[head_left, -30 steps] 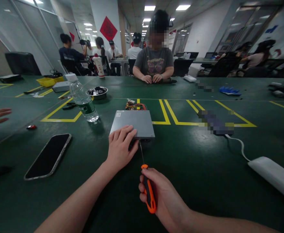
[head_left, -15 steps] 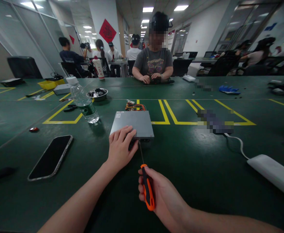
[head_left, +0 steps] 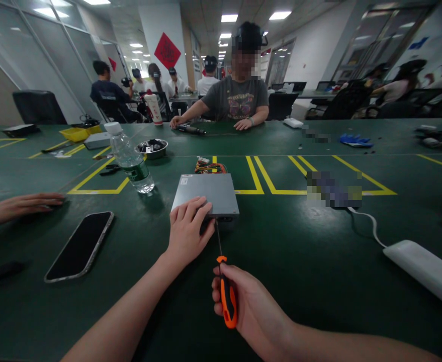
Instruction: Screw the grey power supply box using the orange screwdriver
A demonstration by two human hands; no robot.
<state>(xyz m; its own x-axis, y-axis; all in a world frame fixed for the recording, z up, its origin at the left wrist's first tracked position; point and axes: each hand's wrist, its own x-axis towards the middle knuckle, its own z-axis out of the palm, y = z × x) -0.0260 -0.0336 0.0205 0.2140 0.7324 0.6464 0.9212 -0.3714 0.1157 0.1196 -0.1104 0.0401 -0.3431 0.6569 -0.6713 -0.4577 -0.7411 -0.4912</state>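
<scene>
A grey metal box (head_left: 209,191) with a white label lies on the green table, and coloured cables (head_left: 209,166) bunch behind it. My left hand (head_left: 188,223) rests on the box's near left corner, fingers spread over its top and thumb at the near side. Closed around the orange and black handle of a screwdriver (head_left: 228,299) is my right hand (head_left: 245,296). The screwdriver's shaft points away from me, and its tip meets the near side of the box; the exact contact spot is too small to make out.
Left of the box stand a water bottle (head_left: 136,166), a metal bowl (head_left: 152,148) and a phone (head_left: 80,246). Another person's hand (head_left: 28,205) reaches in at the left edge. A white power strip (head_left: 424,271) lies right. Across the table sits a person (head_left: 239,100).
The screwdriver's handle has turned and shifted slightly left in my right hand. Another person's hand has come in at the left. The person opposite has stretched an arm out sideways.
</scene>
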